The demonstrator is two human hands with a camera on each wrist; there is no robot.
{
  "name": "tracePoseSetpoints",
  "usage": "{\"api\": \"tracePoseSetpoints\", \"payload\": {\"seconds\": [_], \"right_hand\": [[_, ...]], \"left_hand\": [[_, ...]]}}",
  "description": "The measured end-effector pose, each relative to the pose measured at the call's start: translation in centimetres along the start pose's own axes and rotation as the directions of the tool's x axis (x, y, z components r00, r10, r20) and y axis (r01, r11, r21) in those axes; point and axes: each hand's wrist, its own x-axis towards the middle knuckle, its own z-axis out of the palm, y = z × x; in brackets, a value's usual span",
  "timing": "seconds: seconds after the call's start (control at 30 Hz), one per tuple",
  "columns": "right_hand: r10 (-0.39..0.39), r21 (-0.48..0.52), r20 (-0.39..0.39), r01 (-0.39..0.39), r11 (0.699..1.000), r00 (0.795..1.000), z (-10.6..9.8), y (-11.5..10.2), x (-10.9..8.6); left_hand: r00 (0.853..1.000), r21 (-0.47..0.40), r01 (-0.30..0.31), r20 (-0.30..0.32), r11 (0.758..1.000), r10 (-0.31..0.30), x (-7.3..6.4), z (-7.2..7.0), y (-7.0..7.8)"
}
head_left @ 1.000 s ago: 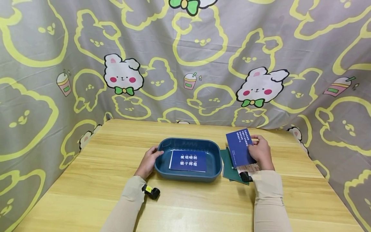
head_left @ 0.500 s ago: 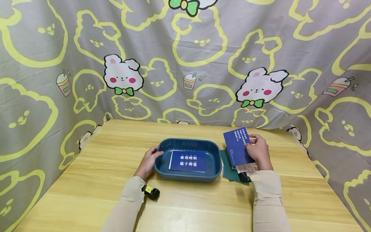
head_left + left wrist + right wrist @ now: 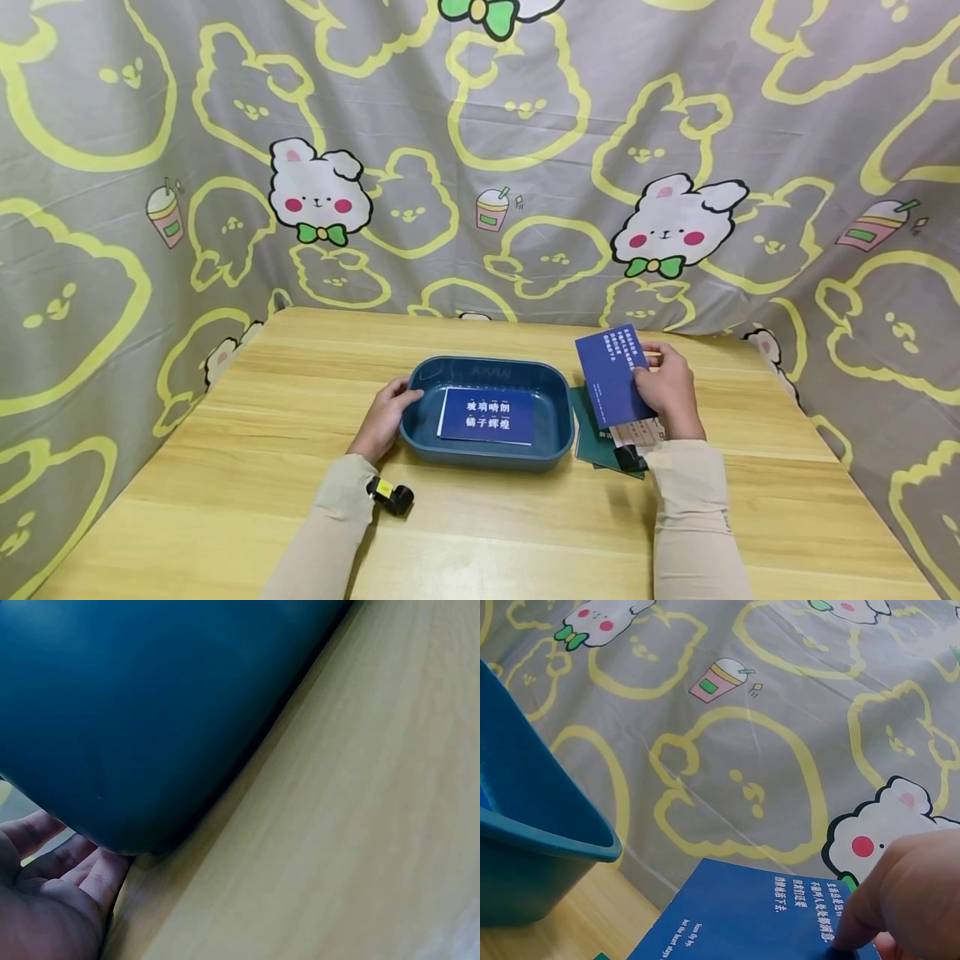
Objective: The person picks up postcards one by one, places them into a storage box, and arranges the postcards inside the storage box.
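Observation:
My right hand pinches a dark blue card with white Chinese writing, thumb on its printed face, as the right wrist view also shows. It is held tilted above a small pile of cards: green cards and a beige printed one, partly covered by the hand and wrist camera. A dark teal plastic bin stands left of the pile. Inside lies another blue card with large white characters, over a white edge. My left hand holds the bin's left end, thumb at the rim and fingers against the outer wall.
All this is on a light wooden table. A grey curtain with yellow outlines and white rabbits hangs behind the table and along both sides. Each wrist wears a black camera.
My right hand has shifted slightly left and away from me with the blue card. The left hand and the bin have stayed in place.

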Motion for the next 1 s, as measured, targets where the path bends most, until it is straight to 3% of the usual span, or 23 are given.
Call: {"api": "tracePoseSetpoints", "payload": {"seconds": [0.57, 1.0], "right_hand": [[0.008, 0.031, 0.009, -0.008, 0.999, 1.000, 0.11, -0.67, -0.17], [0.042, 0.137, -0.018, -0.039, 0.990, 0.999, 0.18, -1.01, -0.24]], "left_hand": [[1.000, 0.000, 0.008, 0.005, 1.000, -0.008, 0.02, 0.00, 0.07], [1.000, 0.010, 0.011, -0.001, 1.000, -0.011, 0.01, 0.05, 0.06]]}}
